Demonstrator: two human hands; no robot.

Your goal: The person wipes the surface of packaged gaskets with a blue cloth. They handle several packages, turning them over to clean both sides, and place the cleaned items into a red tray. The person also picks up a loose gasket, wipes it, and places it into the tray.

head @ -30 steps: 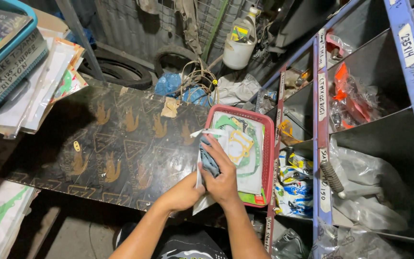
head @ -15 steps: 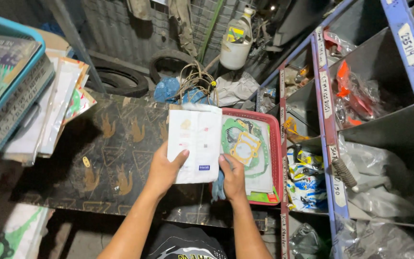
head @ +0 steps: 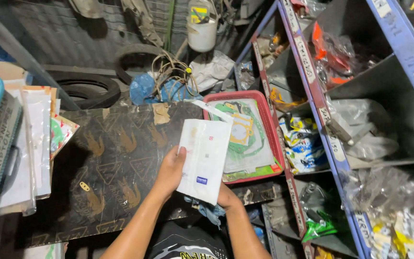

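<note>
My left hand (head: 171, 170) pinches the white packet's (head: 204, 158) edge and my right hand (head: 226, 197) props it from beneath just left of the red tray (head: 269, 120), so a loosened thumb could drop it onto the dark board (head: 116, 163).

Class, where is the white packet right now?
In the head view, the white packet is centre frame, held between the left hand and right hand, just left of the red tray.

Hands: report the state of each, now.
Left hand: closed on the left edge of the white packet.
Right hand: under the packet's lower end, mostly hidden; grip cannot be told.
</note>
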